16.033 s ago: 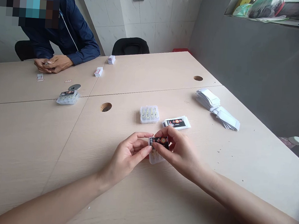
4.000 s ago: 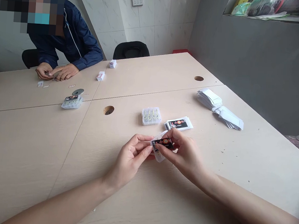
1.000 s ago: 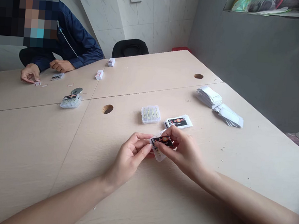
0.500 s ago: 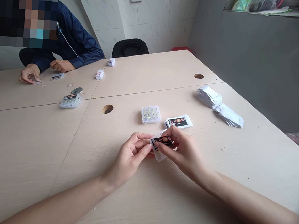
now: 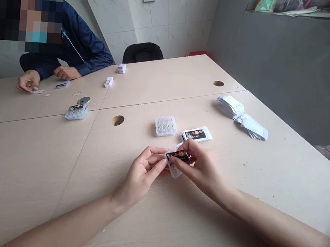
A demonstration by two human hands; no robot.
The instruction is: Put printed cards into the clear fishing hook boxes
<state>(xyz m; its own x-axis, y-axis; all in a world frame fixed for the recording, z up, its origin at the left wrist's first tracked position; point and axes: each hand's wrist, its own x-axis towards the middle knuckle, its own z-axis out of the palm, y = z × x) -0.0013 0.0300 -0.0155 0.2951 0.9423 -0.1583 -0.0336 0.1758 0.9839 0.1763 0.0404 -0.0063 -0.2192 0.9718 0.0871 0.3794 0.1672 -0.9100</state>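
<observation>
My left hand [image 5: 146, 167] pinches the left side of a small clear plastic box [image 5: 175, 172], its fingers partly hidden behind it. Against the top of that box lies a black printed label [image 5: 179, 155] with a red and orange burst. My right hand [image 5: 199, 161] has its thumb on the label and its fingers curled round the far edge. Just beyond stands another clear box [image 5: 165, 126] with several metal clip-like pieces inside. Beside it is a stack of the same black labels on white backing [image 5: 198, 134].
White paper slips lie in two piles [image 5: 230, 106] at the right. A clear box with a label [image 5: 77, 111] sits to the left, near a round metal disc [image 5: 83, 100]. Across the table [image 5: 145, 88] a co-worker's hand [image 5: 29, 81] holds a small slip. Cable holes [image 5: 118, 120] pierce the tabletop.
My hands keep nearly the same hold on the box and label. The co-worker's hand with the slip has shifted slightly left. The view has moved a little.
</observation>
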